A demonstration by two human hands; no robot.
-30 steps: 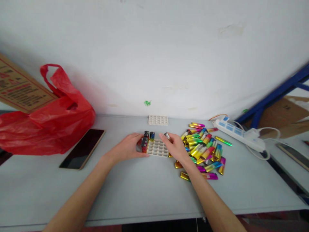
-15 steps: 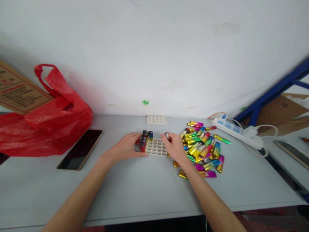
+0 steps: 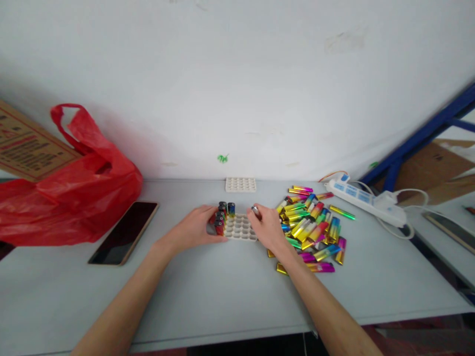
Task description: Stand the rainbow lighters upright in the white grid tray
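A white tray (image 3: 240, 230) with rows of round holes lies in front of me. Several lighters (image 3: 219, 223) stand upright along its left side, and a blue-and-yellow lighter (image 3: 231, 208) stands in the back row. My left hand (image 3: 198, 225) grips the tray's left end, thumb along the front edge and fingers behind the standing lighters. At the tray's right end, my right hand (image 3: 267, 226) is closed around a lighter (image 3: 255, 210); its metal top shows above the fingers and the rest is hidden.
A heap of shiny coloured lighters (image 3: 308, 225) lies right of the tray. Further right is a white power strip (image 3: 365, 200) with cables. A second white tray (image 3: 241, 185) rests by the wall. On the left are a phone (image 3: 124, 233), a red plastic bag (image 3: 81, 198) and a cardboard box (image 3: 31, 143).
My right hand has turned slightly, and the lighter's metal top has moved a little left and down beside the tray. My left hand keeps its hold on the tray.
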